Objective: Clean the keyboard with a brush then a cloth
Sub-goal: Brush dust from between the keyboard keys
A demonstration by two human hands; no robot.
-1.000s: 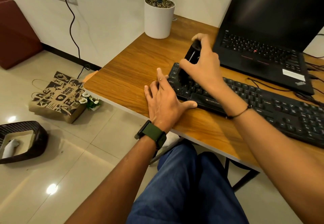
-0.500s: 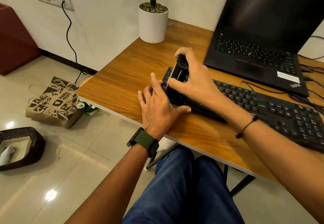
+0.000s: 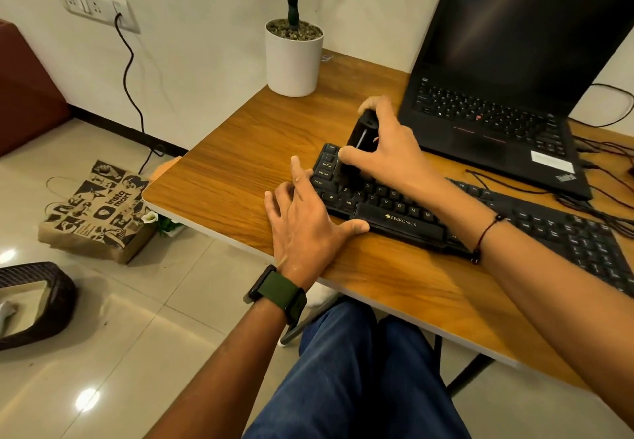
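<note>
A black Zebronics keyboard [image 3: 408, 220] lies across the wooden desk [image 3: 240, 171], running from the middle to the right edge of the view. My right hand [image 3: 387, 153] grips a black brush [image 3: 360, 136] and holds it upright over the keyboard's upper left keys; its bristles are blurred against the keys. My left hand [image 3: 305, 219] rests flat on the desk at the keyboard's left end, fingers straight, thumb lying along the front edge. No cloth is in view.
An open black laptop [image 3: 497, 119] stands behind the keyboard, cables [image 3: 603, 198] trailing to its right. A white plant pot [image 3: 294, 57] sits at the desk's back left corner. On the floor left are a printed paper bag [image 3: 99, 212] and a dark basket [image 3: 34, 301].
The brush in my right hand swept toward me over the left keys, then back up and away to the top-left rows. My left hand has stayed at the keyboard's left end.
</note>
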